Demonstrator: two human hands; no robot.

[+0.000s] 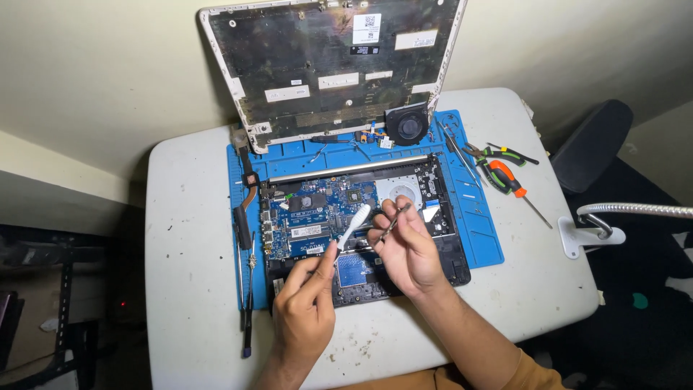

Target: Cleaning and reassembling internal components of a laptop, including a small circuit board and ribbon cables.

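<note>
Left hand [307, 307] fingers clamped on white toothbrush [352, 226], slanting up-right toward thin metal strip [395, 220] pinched in right hand [408, 249], above tabletop's near edge.

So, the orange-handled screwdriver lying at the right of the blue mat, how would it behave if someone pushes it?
The orange-handled screwdriver looks stiff, with a thin metal shaft. Its rounded handle suggests it may roll if nudged sideways on the white table. It lies close to the pliers, so a push would probably knock them.

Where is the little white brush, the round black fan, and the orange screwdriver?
white brush [355, 221], head view, on its head end.
round black fan [408, 127], head view, on its hub.
orange screwdriver [510, 178], head view, on its handle.
</note>
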